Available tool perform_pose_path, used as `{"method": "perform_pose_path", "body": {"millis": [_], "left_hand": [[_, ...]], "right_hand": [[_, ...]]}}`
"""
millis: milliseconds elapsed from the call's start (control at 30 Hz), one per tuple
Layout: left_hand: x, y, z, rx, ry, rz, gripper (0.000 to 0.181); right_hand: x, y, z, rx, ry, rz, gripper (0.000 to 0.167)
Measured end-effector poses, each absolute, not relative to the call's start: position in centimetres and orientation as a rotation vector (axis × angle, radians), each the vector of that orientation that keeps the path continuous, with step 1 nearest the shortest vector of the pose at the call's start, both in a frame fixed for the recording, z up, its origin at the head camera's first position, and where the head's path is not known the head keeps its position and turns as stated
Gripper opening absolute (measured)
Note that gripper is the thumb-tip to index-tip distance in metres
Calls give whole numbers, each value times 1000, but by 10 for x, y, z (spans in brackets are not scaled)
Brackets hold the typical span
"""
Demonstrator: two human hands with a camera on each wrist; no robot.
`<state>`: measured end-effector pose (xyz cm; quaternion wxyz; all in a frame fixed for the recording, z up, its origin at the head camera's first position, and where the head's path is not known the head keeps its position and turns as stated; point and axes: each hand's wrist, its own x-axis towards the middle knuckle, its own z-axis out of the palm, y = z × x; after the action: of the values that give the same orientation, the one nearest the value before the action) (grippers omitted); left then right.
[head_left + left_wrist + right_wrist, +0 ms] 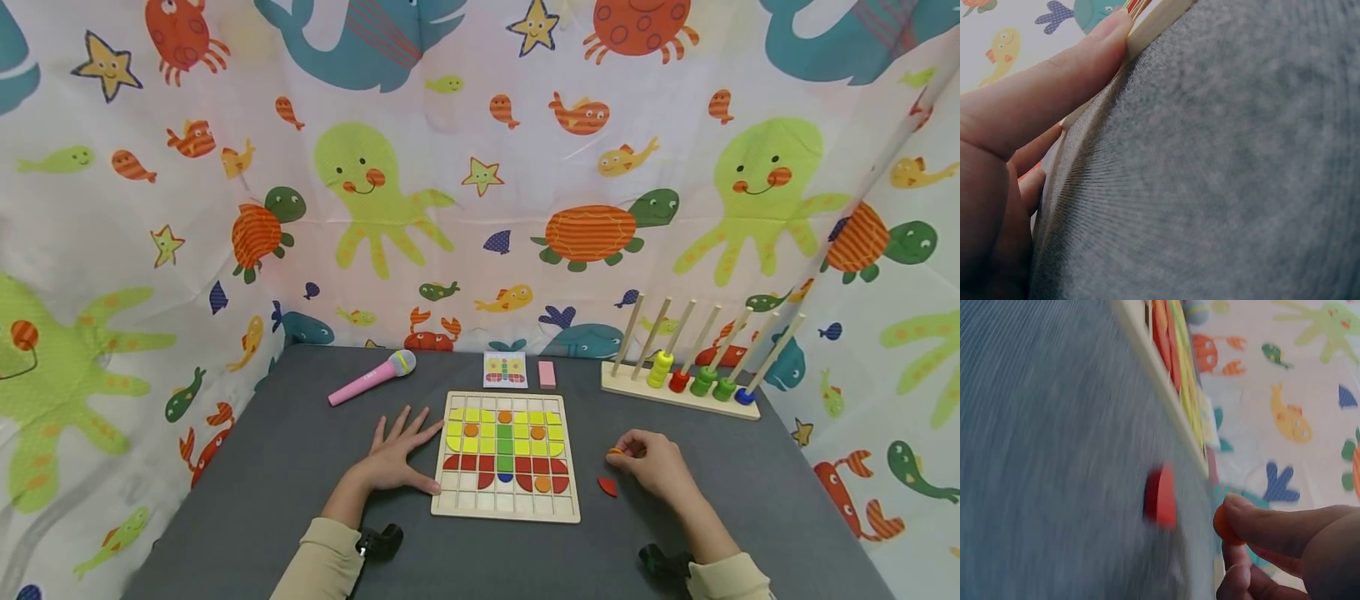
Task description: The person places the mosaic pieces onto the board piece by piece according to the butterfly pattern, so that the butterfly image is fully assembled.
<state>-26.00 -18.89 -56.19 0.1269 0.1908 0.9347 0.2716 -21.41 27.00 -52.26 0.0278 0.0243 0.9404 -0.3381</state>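
Note:
A wooden grid board lies in the middle of the table, with yellow, red, green, orange and blue pieces in its cells. My left hand is spread flat at its left side, thumb and a fingertip touching the frame. In the left wrist view the thumb rests on the board's edge. Right of the board, my right hand pinches an orange disc between thumb and fingers. A red quarter-round piece lies on the table between that hand and the board, blurred in the right wrist view.
Behind the board are a small picture card with a coloured pattern and a pink block. A pink toy microphone lies at the back left. At the back right stands a wooden peg rack with coloured rings. Printed cloth hangs around the table.

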Motion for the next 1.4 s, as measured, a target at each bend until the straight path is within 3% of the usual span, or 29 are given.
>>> {"method": "perform_pose_path", "body": {"millis": [300,900,1400], "left_hand": [[-258,-187,-564,553,2708,786,115],[-260,-190,-564,554,2717,766,115],[-260,-189,-561,587,2727,774,112]], "right_hand": [[-212,204,-506,-19,2827,-1135,9],[-214,94,-515,-402,2697,-1223,8],[-222,61,-531,-274,2824,-1095,26]]}}
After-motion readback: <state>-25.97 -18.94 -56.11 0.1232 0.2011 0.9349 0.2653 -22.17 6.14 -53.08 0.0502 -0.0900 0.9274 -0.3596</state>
